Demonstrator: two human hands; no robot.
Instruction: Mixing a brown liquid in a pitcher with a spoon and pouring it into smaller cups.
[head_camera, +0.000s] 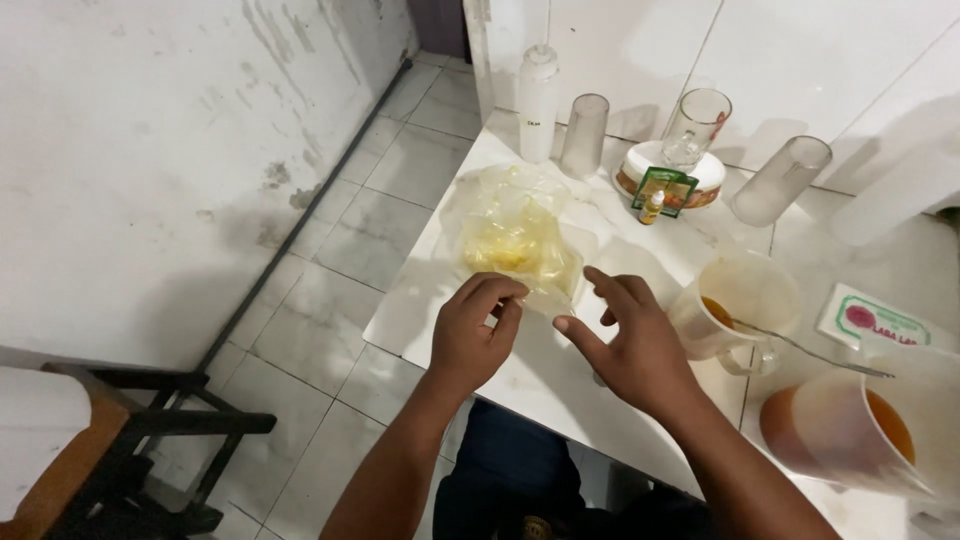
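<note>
**Now: both hands at the near edge of the clear bag**

Entry, head view. Landmark for all positions: the clear plastic bag (515, 240), lying on the white counter (420, 310) with a yellowish mass inside it.

- Left hand (478, 335): at the bag's near edge, fingers curled together in a pinch. It looks to be gripping the film there, though I cannot see the film between the fingertips clearly.
- Right hand (630, 345): just right of the same near corner, fingers spread and loosely bent, thumb pointing toward the bag. Holding nothing; not clearly touching the plastic.
- Beyond the bag: a white squeeze bottle (538, 100) and a frosted tumbler (584, 135). Right of it, a pale jug (740, 300) with a spoon (800, 350) resting in it.

Judgement: step in hand is getting hold of the bag's open edge, left side secured first. I read the next move as needing the right fingers to close on the opposite lip, gently, since thin film slips and the contents could shift or spill toward the counter edge.
</note>
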